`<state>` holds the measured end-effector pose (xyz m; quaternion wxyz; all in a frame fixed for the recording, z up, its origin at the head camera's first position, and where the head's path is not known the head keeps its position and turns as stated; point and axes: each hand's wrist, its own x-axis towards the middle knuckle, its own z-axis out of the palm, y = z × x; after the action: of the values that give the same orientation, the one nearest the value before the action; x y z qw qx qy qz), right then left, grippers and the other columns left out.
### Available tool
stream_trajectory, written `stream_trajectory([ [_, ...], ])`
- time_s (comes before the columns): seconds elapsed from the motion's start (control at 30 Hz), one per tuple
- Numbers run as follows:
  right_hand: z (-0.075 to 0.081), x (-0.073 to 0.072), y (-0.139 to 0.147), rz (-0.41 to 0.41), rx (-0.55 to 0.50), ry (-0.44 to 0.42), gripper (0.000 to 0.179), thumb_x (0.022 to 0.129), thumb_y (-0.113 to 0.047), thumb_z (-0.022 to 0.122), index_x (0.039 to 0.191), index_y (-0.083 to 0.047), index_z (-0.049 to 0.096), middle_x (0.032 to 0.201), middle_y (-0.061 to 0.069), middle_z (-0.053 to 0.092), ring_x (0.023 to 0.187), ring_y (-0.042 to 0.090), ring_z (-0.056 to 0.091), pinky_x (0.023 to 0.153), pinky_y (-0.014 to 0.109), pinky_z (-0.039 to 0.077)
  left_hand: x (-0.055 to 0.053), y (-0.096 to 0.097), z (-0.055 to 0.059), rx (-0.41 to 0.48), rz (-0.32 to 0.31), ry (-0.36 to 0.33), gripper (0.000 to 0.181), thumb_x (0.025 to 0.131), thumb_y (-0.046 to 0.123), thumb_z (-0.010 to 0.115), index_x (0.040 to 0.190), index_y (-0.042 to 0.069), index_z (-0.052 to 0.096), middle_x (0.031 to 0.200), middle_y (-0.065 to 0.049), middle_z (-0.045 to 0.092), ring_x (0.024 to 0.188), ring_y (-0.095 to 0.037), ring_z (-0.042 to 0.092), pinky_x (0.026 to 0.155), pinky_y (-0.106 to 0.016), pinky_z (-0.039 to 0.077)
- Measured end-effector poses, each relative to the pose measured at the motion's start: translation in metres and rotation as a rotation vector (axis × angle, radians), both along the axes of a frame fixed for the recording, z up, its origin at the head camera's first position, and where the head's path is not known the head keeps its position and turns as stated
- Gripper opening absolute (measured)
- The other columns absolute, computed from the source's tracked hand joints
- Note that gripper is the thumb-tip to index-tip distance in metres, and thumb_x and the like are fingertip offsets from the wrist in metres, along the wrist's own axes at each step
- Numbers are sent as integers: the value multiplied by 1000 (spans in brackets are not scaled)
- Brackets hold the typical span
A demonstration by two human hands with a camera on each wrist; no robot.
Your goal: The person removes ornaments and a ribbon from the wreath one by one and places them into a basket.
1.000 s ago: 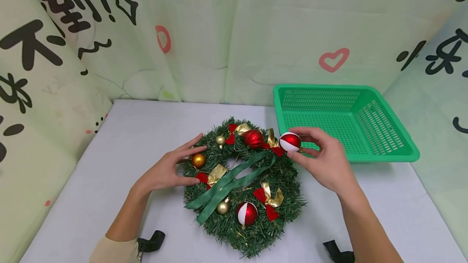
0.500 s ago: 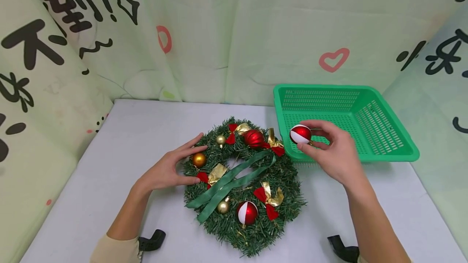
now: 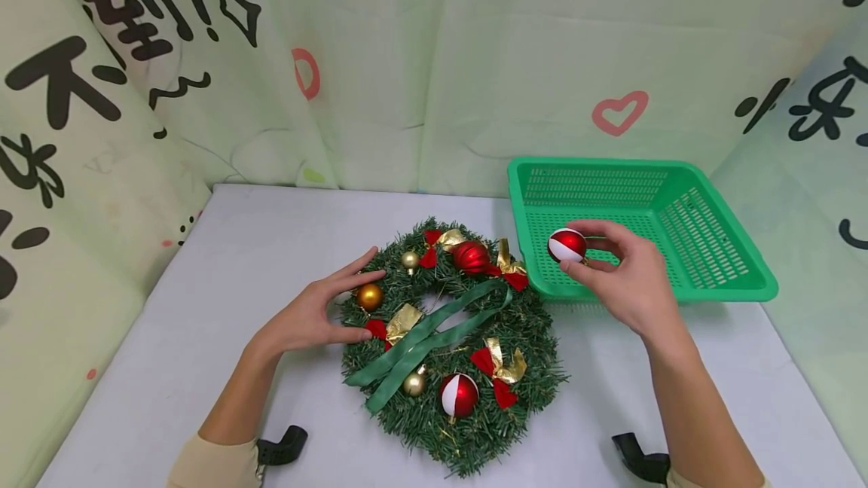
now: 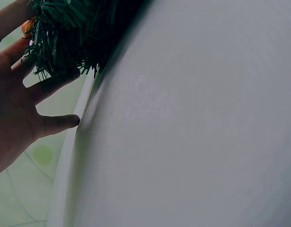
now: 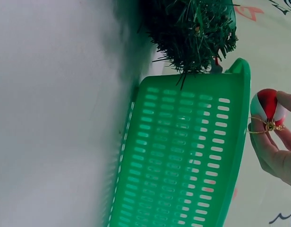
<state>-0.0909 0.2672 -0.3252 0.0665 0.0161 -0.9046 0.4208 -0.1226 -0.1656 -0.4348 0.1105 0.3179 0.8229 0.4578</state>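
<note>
A green wreath (image 3: 536, 375) lies on the white table, trimmed with red and gold bows, baubles and a looped green ribbon (image 3: 434, 337). My left hand (image 3: 308, 318) rests on its left edge, fingers spread around a small orange-gold bauble (image 3: 369, 297); in the left wrist view the fingers (image 4: 55, 86) reach along the wreath's side. Between thumb and fingers my right hand (image 3: 627, 273) pinches a red and white bauble (image 3: 566, 245) over the green basket. The right wrist view shows the bauble's gold cap and thread (image 5: 270, 126). A similar bauble (image 3: 459, 396) sits on the wreath's lower part.
The green plastic basket (image 3: 719, 294) stands at the back right, its near left corner close to the wreath. White table surface (image 3: 285, 232) extends to the left. A printed curtain (image 3: 434, 66) closes off the back and sides.
My right hand has moved right and slightly up, carrying the red and white bauble off the wreath's upper right edge to above the basket. The left hand has stayed on the wreath.
</note>
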Motion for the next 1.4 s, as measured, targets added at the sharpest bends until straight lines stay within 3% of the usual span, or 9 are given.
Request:
stream_trajectory([
  [0.27, -7, -7, 8, -6, 11, -63, 51, 94, -25, 79, 141, -13, 63, 138, 14, 62, 120, 29, 63, 80, 4, 50, 1, 0, 0, -2, 3, 1, 85, 84, 26, 90, 158, 23, 48, 176, 6, 17, 160, -31, 24, 120, -68, 31],
  [0.47, -10, -11, 13, -21, 36, -86, 51, 94, -28, 80, 140, -14, 63, 139, 17, 62, 122, 43, 63, 73, 17, 55, 1, 1, -1, 8, -3, 11, 85, 84, 25, 89, 158, 22, 48, 175, 6, 17, 160, -30, 24, 120, -68, 31],
  [0.83, -17, -19, 21, -23, 86, -133, 51, 93, -27, 80, 140, -13, 62, 137, 17, 63, 127, 43, 59, 76, 32, 55, 0, 0, -2, 17, -6, 13, 85, 84, 26, 90, 158, 21, 48, 176, 3, 18, 160, -30, 24, 120, -69, 29],
  [1.4, -23, -28, 23, 3, 103, -183, 49, 95, -22, 77, 138, -8, 59, 135, 19, 62, 127, 43, 58, 76, 34, 54, 1, 0, -2, 19, -4, 11, 85, 84, 26, 90, 158, 22, 48, 176, 5, 18, 161, -30, 22, 120, -70, 29],
])
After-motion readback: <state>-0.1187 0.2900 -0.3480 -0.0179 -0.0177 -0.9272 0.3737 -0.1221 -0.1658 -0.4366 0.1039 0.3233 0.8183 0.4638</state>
